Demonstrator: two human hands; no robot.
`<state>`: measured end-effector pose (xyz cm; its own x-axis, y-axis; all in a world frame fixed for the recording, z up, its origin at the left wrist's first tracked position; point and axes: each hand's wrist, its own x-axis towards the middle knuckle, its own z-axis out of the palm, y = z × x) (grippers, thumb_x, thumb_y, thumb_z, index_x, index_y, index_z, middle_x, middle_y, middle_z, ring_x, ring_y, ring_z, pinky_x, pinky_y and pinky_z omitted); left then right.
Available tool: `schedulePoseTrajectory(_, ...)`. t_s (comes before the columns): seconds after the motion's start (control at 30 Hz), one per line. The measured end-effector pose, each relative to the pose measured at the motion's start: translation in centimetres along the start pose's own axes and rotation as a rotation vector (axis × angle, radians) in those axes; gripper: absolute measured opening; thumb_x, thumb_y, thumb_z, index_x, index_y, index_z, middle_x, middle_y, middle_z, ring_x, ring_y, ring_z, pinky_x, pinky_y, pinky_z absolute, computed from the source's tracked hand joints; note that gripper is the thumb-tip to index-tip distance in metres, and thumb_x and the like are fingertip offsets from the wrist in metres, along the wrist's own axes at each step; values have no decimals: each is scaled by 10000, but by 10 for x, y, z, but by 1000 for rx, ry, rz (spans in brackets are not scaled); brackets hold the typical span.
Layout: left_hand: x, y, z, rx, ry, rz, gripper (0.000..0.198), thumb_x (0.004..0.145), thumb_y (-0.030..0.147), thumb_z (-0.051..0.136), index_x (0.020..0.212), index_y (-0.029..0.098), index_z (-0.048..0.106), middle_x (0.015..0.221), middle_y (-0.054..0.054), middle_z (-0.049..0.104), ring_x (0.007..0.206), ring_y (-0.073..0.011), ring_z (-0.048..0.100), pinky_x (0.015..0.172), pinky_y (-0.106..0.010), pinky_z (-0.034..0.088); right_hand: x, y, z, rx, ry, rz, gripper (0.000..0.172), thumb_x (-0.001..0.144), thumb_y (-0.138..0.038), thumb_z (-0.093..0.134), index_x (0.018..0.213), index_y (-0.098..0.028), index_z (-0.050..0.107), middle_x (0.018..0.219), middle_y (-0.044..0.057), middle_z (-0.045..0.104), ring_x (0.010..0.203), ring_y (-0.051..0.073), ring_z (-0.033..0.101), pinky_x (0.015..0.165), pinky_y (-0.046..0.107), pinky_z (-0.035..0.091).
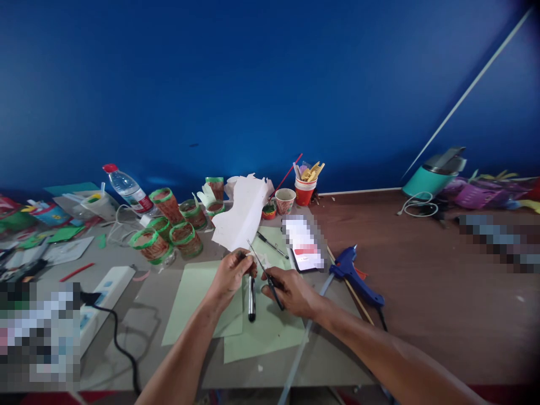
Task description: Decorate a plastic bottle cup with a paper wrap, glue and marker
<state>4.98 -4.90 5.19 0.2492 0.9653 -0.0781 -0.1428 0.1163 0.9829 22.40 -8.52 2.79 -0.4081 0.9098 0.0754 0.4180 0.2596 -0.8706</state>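
My right hand is closed round a pair of dark-handled scissors, whose blades point up and left. Close to the blades, my left hand is pinched shut; what its fingertips hold is too small to make out. Small pale scraps show between the two hands. Below them a silver and black marker pen lies on sheets of light green paper. Just beyond my hands are a thin black pen and a large torn-edged white paper.
A blue glue gun and a phone lie at the right. Several green-rimmed brown cups and a plastic bottle stand at the back left. A power strip with a black cable lies on the left.
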Motion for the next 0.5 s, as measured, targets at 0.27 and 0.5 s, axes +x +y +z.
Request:
schedulePoseTrajectory(0.27, 1, 0, -2, 2, 5, -3, 310, 657, 400, 764, 689, 144, 591, 617, 3, 588, 570, -118, 561, 606, -251, 467, 0, 1, -2, -12, -18, -20, 122, 827, -274, 558, 873, -164, 585, 597, -62, 431, 547, 89, 345, 514, 201, 282)
schedulePoseTrajectory(0.5, 2, -3, -6, -32, -4, 9, 299, 674, 391, 758, 698, 140, 597, 668, -3, 595, 592, -120, 576, 618, -256, 482, -1, -3, -4, 0, -35, -13, 127, 830, -277, 549, 856, -158, 585, 581, -72, 397, 538, 86, 320, 515, 202, 281)
